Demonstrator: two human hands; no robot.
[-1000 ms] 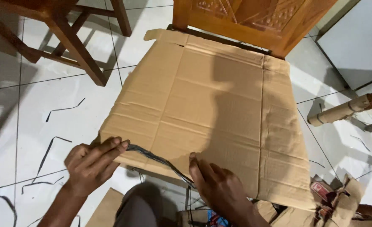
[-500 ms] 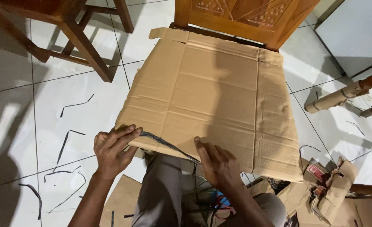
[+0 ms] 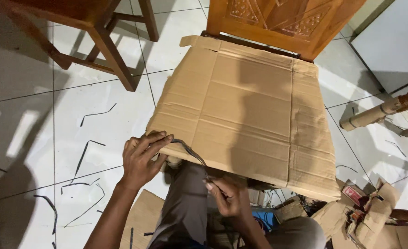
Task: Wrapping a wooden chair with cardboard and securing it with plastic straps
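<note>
Both of my hands are working one dark strap (image 3: 189,151) along the near edge of the flattened cardboard sheet (image 3: 250,115) that is lying across the seat of the carved wooden chair (image 3: 278,20). My left hand (image 3: 144,159) is pressing its closed fingers down on the sheet's near left corner, pinning the strap's end there. My right hand (image 3: 227,196) is pinching the strap's other end below the edge, just above my lap, and the strap is running taut between the two. I am judging this as the tightening stage: the strap is placed but not yet fastened. Next, it seems, I need to be holding the corner firm while drawing the right end under the sheet. Loose dark strips (image 3: 86,154) are lying on the white tiled floor (image 3: 38,106).
</note>
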